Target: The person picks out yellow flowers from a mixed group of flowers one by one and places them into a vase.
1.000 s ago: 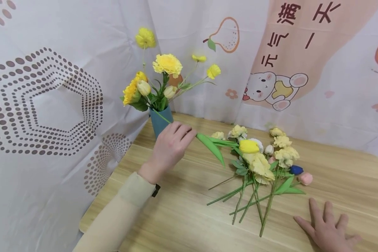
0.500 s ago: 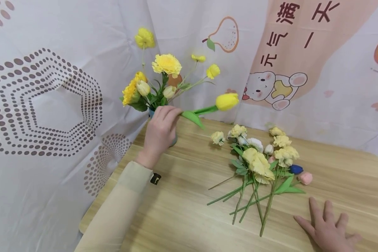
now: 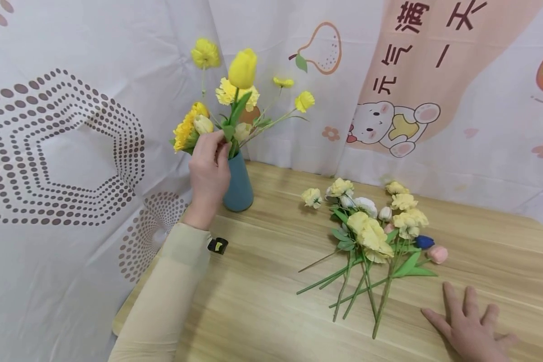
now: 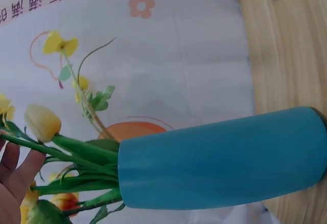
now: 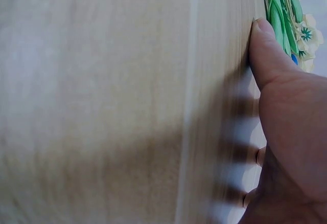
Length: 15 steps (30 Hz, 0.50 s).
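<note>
My left hand [image 3: 209, 168] pinches the green stem of a bright yellow tulip [image 3: 243, 69] just above the mouth of a blue vase [image 3: 238, 185]. The tulip stands upright among the other yellow flowers there. In the left wrist view, the tulip's stem [image 4: 56, 153] runs from my fingertips into the mouth of the vase [image 4: 219, 160]; its lower end is hidden. A cream tulip [image 4: 43, 123] is close to those fingers. My right hand [image 3: 472, 327] rests on the table with fingers spread, holding nothing. The right wrist view shows its thumb [image 5: 268, 50] lying along the tabletop.
A loose pile of artificial flowers [image 3: 371, 236] lies on the wooden table [image 3: 262, 296], stems toward the near edge. It includes a blue tulip [image 3: 424, 242] and a pink tulip [image 3: 437, 254]. A printed curtain [image 3: 271, 125] hangs right behind the table.
My left hand has carried the yellow tulip up and left from above the pile to the vase, turning it from lying sideways to upright. The right hand has stayed put.
</note>
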### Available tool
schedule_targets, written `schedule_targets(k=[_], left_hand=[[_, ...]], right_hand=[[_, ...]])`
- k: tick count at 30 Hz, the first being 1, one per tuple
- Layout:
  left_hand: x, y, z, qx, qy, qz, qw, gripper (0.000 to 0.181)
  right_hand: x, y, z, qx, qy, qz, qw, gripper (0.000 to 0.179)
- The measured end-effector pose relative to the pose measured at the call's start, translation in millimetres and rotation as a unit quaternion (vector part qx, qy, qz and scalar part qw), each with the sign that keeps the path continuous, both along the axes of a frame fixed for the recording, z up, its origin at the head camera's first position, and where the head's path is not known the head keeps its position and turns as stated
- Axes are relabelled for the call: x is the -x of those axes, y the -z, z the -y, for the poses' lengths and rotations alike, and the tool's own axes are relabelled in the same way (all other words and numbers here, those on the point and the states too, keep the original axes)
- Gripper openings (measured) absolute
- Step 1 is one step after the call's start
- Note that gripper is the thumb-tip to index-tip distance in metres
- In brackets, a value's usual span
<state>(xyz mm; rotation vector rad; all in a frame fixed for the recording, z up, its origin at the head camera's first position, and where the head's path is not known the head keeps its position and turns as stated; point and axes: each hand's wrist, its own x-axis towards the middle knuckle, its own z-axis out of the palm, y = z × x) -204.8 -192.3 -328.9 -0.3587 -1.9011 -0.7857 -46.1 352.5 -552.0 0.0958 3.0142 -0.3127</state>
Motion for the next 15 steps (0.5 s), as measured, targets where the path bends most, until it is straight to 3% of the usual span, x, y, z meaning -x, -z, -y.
schedule_targets(k=[4,9,15], left_hand=[[4.1,-2.1,6.4,-0.04,-0.005,0.016,0.9991,0.014],[7.9,-4.5,12.4,-0.089,-0.011,0.068,0.9937,0.014],[10.4,3.0,15.8,-0.096,-0.027,0.126,0.9871,0.012]], right_hand=[[0.3,1.3,-1,0.002,0.001,-0.001,1.0,0.103],[1.9,3.5,-3,-0.003,0.002,-0.004,1.0,0.103],[1.8,1.3,-2,0.001,0.007,0.005,1.0,0.103]])
